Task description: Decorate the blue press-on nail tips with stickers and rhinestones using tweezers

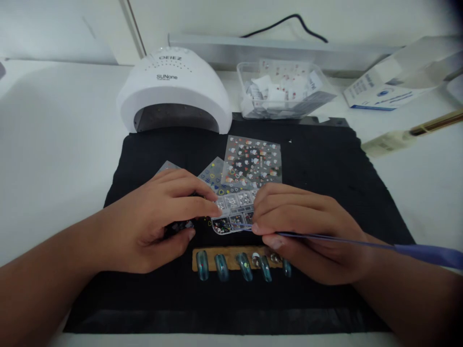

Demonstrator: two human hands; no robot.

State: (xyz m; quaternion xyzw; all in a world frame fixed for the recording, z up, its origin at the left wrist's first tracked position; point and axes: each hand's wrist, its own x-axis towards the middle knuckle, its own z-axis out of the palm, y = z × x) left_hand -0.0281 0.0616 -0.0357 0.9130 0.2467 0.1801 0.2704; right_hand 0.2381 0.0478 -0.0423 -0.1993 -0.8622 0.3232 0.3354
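Rhinestone tray [233, 212], a small clear compartment box of gems, lies on the black mat [325, 193] between both hands, just beyond a wooden strip [231, 254] carrying blue nail tips [221, 266] nearest the person. The left hand [155, 224] has its grip closed on the tray's left edge, fingers over the top and thumb below, steadying it. The right hand [300, 226] pinches a thin blue-handled picker tool [361, 245], whose working end sits at the tray's right side under the fingers; the tip itself is hidden. Judging by this, a gem is being picked from a compartment, and the next move calls for a light lift and a steady carry to a nail tip. Farther back, sticker sheets [253, 161] fan out on the mat, then a white nail lamp [175, 91] and a clear tub [285, 91] on the surface [54, 135].
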